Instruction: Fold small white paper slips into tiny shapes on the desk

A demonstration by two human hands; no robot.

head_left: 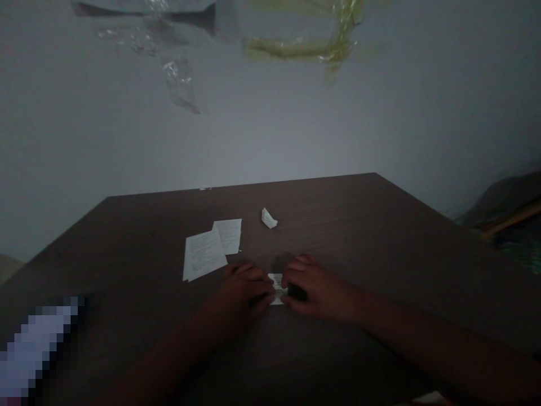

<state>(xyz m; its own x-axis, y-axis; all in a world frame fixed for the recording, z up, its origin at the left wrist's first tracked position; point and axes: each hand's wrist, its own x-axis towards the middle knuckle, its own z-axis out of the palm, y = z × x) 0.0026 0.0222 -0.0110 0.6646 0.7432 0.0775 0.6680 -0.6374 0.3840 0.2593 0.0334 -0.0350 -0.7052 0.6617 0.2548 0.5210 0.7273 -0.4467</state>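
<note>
A small piece of printed paper (276,280) lies low over the tabletop, between my two hands. At its left edge, the thumb and fingers of my left hand (249,286) are closed on it. My right hand (308,288) pinches the paper's right side, thumb toward me and fingers beyond. The hands cover both ends of the paper, so only its middle shows. Just past my left hand lie overlapping printed sheets (206,255), with another sheet (230,235) partly under them. A folded piece of paper (269,219) rests farther back.
The brown table (338,225) reaches a grey wall (287,129) with clear and yellow tape (291,49) on it. A pixelated, light-coloured object (40,344) lies at the left front. Dark items (515,214) stand beyond the table's right edge. The light is dim.
</note>
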